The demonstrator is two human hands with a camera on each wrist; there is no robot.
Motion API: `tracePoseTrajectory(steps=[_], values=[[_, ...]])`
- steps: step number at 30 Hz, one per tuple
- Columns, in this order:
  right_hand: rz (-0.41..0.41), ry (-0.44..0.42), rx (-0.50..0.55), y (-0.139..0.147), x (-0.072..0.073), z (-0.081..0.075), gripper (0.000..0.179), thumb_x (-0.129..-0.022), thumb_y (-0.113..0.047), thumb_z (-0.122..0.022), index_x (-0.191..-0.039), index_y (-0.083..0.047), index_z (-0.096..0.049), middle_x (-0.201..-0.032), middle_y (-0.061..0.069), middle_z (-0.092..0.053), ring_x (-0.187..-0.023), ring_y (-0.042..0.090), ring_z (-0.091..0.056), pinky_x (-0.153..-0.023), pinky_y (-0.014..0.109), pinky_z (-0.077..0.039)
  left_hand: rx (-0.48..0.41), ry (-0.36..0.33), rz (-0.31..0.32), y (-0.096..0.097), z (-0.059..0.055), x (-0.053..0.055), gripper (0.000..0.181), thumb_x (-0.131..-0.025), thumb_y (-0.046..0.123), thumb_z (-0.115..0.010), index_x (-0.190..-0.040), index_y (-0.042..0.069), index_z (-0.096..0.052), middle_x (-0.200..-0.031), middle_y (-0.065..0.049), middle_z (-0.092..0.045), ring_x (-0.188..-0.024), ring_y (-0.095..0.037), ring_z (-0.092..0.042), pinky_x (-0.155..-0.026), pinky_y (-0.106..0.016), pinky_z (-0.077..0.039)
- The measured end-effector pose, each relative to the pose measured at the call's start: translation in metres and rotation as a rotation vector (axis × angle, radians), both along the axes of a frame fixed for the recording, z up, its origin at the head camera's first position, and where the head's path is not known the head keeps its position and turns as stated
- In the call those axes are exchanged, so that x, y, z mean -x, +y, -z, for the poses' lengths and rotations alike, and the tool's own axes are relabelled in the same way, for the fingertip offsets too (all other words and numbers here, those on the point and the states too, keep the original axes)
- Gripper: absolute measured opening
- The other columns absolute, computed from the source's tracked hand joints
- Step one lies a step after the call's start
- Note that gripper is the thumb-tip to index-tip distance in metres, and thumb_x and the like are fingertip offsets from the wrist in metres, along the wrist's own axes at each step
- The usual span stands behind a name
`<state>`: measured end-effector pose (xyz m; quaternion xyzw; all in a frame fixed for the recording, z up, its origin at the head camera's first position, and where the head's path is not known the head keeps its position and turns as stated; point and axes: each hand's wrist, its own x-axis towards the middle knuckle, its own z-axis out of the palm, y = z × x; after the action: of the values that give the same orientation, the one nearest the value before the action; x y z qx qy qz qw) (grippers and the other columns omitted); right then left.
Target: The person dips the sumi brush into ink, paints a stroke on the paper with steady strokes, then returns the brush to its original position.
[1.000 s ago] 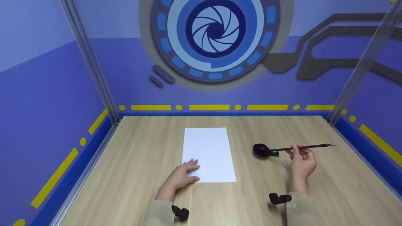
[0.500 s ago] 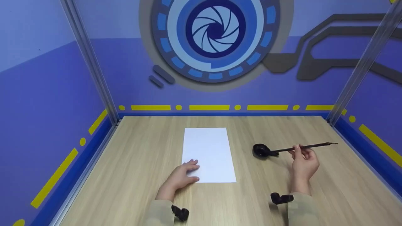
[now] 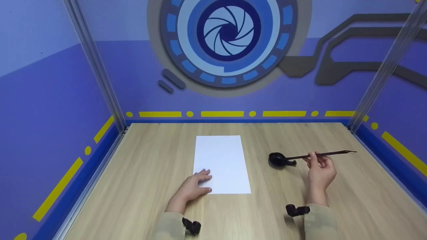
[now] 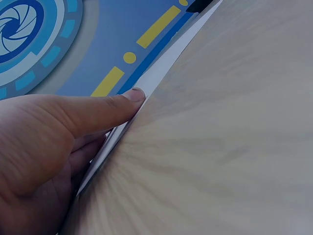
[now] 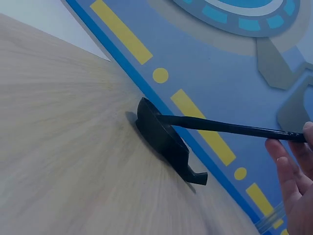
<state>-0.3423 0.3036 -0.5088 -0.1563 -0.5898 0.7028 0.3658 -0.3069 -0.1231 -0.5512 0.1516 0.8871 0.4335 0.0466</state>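
My right hand (image 3: 321, 171) pinches a dark writing brush (image 3: 335, 153) by its handle, right of the paper. The brush slants slightly, its thin looped end pointing right. In the right wrist view its bristle end dips over the rim of a small black ink dish (image 5: 164, 139) with a stubby handle; the very tip is hidden inside. On the lower left corner of a blank white sheet of paper (image 3: 222, 160) rests my left hand (image 3: 192, 187), fingers spread and relaxed. The left wrist view shows its thumb (image 4: 105, 113) along the sheet's near edge.
A pale wooden table (image 3: 143, 166) carries everything. Blue-purple panels (image 3: 133, 83) with yellow dashes enclose it at the back and sides, and metal posts (image 3: 96, 66) stand at the back corners. Black wrist cameras (image 3: 191, 226) sit on both sleeves.
The right hand shifts slightly right, then back left, carrying the brush along while its bristle end stays at the ink dish. Left hand, paper and dish look unmoved.
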Motion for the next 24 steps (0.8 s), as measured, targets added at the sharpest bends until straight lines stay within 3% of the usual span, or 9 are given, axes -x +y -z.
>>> tracePoseTrajectory(steps=[11,17,20,24], values=[[-0.030,0.001,-0.014,0.0033,0.0005,0.0039,0.026,-0.096,-0.006,-0.070,-0.114,0.011,-0.063,-0.075,-0.023,-0.074,-0.063,-0.003,-0.073,-0.061,0.010,-0.059,-0.004,-0.006,0.010,-0.0007,-0.0003,0.0009,0.052,-0.090,0.015,-0.078,-0.139,0.003,-0.063,-0.160,-0.010,-0.048,-0.155,-0.035,-0.035,-0.128,-0.057,-0.025],[0.007,-0.011,-0.001,0.0051,-0.0025,-0.0013,0.006,-0.097,-0.009,-0.070,-0.103,-0.009,-0.069,-0.076,-0.022,-0.074,-0.066,-0.004,-0.073,-0.063,0.009,-0.059,-0.004,-0.007,0.007,-0.0006,-0.0011,0.0004,0.052,-0.090,0.015,-0.078,-0.139,0.002,-0.063,-0.160,-0.010,-0.048,-0.155,-0.036,-0.035,-0.128,-0.058,-0.025],[-0.001,-0.018,-0.008,0.0030,-0.0026,-0.0028,0.007,-0.097,-0.010,-0.070,-0.099,-0.017,-0.068,-0.077,-0.023,-0.075,-0.067,-0.004,-0.073,-0.065,0.010,-0.059,-0.001,-0.006,0.007,-0.0005,-0.0016,0.0004,0.052,-0.090,0.015,-0.078,-0.139,0.002,-0.063,-0.160,-0.010,-0.048,-0.155,-0.036,-0.034,-0.128,-0.058,-0.025],[-0.034,-0.038,-0.007,-0.0003,-0.0009,-0.0016,0.005,-0.097,-0.011,-0.070,-0.100,-0.015,-0.068,-0.078,-0.023,-0.075,-0.069,-0.004,-0.074,-0.066,0.010,-0.060,0.001,-0.004,0.006,-0.0003,-0.0009,0.0009,0.052,-0.090,0.015,-0.078,-0.139,0.002,-0.063,-0.160,-0.010,-0.048,-0.155,-0.036,-0.034,-0.128,-0.058,-0.024]])
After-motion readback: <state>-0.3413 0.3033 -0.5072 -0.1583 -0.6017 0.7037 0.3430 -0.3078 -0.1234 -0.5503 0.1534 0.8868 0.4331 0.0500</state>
